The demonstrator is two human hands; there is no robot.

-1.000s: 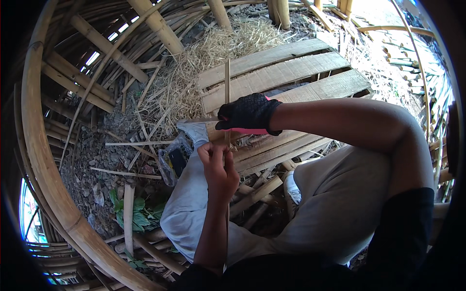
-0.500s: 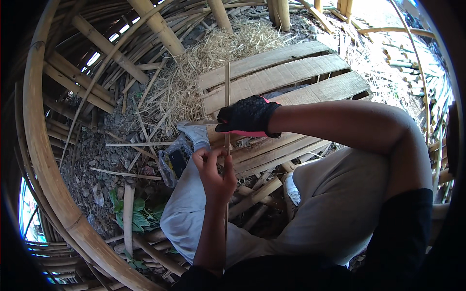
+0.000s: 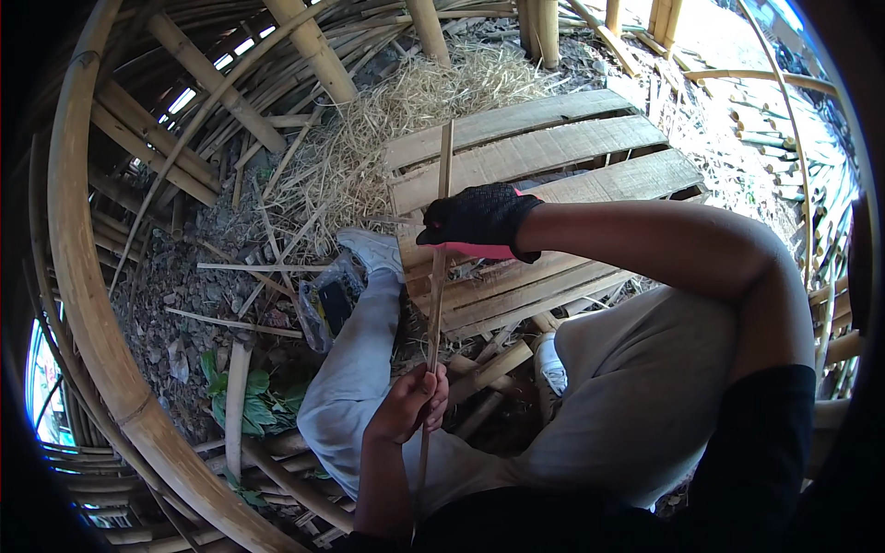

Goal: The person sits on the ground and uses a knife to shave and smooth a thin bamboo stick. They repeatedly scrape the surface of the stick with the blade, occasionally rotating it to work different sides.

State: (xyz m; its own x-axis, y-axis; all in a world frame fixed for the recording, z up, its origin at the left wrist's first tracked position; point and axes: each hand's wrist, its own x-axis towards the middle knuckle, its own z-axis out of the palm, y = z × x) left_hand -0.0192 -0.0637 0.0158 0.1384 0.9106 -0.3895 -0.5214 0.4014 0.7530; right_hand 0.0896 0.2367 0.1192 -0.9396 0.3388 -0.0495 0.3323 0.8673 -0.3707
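Left hand (image 3: pixel 406 405), fingers curled round the bamboo strip (image 3: pixel 436 313) short of the slatted bench's (image 3: pixel 631 173) near edge, and gloved right hand (image 3: pixel 481 221) clenched on it over the bench's left end, I'd want the strip straight, any pull slow and even.

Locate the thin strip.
In the head view, the thin strip runs up the centre, held by the left hand and passing the gloved right hand.

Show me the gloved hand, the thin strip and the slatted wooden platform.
Gloved right hand (image 3: pixel 481 219): head view, on its back.
Thin strip (image 3: pixel 436 309): head view, stretch below that hand.
Slatted wooden platform (image 3: pixel 544 156): head view, a bare slat.
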